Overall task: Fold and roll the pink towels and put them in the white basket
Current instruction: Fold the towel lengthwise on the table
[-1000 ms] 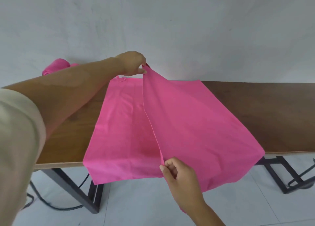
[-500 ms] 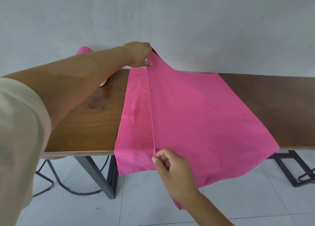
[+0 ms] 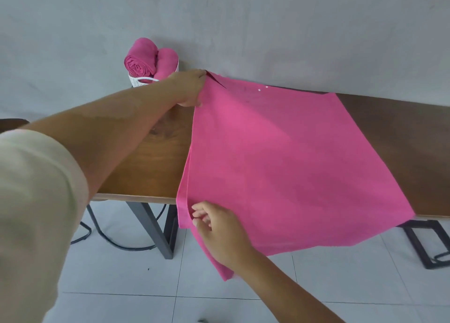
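Across the worktop (image 3: 146,166) the pink towel (image 3: 280,164) lies folded over itself, its near end hanging off the front edge. My left grip (image 3: 188,89) is clamped on the far corner of the top layer; my right grip (image 3: 216,230) pinches its near corner. Since a moment ago that layer has come further left, so only a narrow strip of the lower layer shows. Beyond my left grip the white basket (image 3: 138,81) holds two rolled towels (image 3: 140,59), mostly hidden by my arm before.

Left hand (image 3: 188,89) and right hand (image 3: 214,227) gripping folded pink towel (image 3: 280,157), apparently pinched, on wooden table (image 3: 146,166)
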A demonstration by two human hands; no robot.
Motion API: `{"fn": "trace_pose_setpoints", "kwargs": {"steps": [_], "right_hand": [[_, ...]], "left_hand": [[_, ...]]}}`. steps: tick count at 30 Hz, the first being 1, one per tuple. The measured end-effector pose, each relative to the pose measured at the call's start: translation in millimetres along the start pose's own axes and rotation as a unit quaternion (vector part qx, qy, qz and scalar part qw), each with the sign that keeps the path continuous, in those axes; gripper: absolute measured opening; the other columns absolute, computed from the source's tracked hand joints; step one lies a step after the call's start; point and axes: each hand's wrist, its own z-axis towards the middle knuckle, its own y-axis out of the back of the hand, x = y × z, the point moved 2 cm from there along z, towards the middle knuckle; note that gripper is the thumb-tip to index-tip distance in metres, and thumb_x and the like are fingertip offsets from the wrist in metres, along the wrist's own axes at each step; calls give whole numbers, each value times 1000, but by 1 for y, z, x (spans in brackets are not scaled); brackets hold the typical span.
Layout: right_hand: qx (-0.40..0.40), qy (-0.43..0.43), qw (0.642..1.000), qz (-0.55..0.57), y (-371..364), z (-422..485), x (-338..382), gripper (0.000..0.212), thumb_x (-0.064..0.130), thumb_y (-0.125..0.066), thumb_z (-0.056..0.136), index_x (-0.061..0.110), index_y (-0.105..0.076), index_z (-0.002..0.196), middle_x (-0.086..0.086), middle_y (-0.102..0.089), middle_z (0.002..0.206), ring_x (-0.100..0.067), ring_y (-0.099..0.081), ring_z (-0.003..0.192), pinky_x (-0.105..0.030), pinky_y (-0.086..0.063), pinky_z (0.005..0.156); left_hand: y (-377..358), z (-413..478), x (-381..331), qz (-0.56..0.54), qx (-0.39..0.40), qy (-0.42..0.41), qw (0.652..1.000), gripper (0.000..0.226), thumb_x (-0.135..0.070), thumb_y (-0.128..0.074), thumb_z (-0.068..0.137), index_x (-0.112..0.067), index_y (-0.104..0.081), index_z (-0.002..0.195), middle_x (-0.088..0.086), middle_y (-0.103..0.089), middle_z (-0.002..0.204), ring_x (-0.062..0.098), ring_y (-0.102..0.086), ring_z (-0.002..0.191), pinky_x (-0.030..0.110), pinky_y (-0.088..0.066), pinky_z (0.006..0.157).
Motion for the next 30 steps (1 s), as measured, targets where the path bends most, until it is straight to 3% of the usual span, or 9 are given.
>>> {"fn": "trace_pose_setpoints", "kwargs": {"steps": [5, 9, 17, 22, 26, 30], "right_hand": [[18, -9, 999, -25, -2, 3, -13, 27, 25, -54, 101, 20, -62, 127, 10, -69, 121, -2, -62, 107, -28, -50, 95], [13, -24, 999, -31, 12, 4, -27, 25, 25, -54, 101, 22, -62, 125, 13, -68, 117, -3, -64, 100, -28, -51, 93], [-27, -63, 996, -59, 55, 8, -55, 25, 25, -56, 98, 28, -64, 122, 19, -68, 108, 0, -63, 96, -27, -52, 88], [-56, -82, 991, -88, 92, 8, -72, 24, 23, -57, 98, 26, -66, 120, 19, -68, 105, -1, -64, 94, -29, -52, 89], [-84, -92, 987, -99, 122, 13, -86, 23, 24, -58, 98, 28, -66, 119, 20, -69, 105, -1, -64, 96, -29, -52, 90], [-92, -94, 985, -110, 152, 23, -103, 22, 25, -58, 99, 29, -65, 119, 21, -69, 106, 1, -64, 99, -29, -53, 92]], "left_hand": [[-44, -17, -9, -48, 37, -15, 998, 82, -44, -65, 95, 1, -30, 153, 12, -25, 163, 28, -22, 151, 50, -36, 116], [-67, -35, -22, -97, 49, -17, 994, 81, -46, -65, 95, 0, -31, 152, 12, -32, 158, 29, -30, 147, 49, -39, 113], [-103, -85, -54, -210, 46, -44, 976, 85, -50, -62, 96, -7, -24, 158, 9, -27, 162, 26, -30, 148, 43, -33, 118], [-107, -89, -71, -265, 9, -33, 964, 80, -49, -61, 96, -8, -30, 157, 9, -29, 163, 25, -31, 148, 36, -28, 120], [-92, -76, -86, -286, -54, -20, 956, 71, -46, -62, 97, -11, -39, 153, 11, -33, 161, 27, -34, 147, 40, -29, 120], [-82, -50, -103, -306, -48, -11, 951, 70, -46, -61, 98, -13, -37, 154, 11, -28, 163, 27, -27, 150, 40, -26, 121]]}}
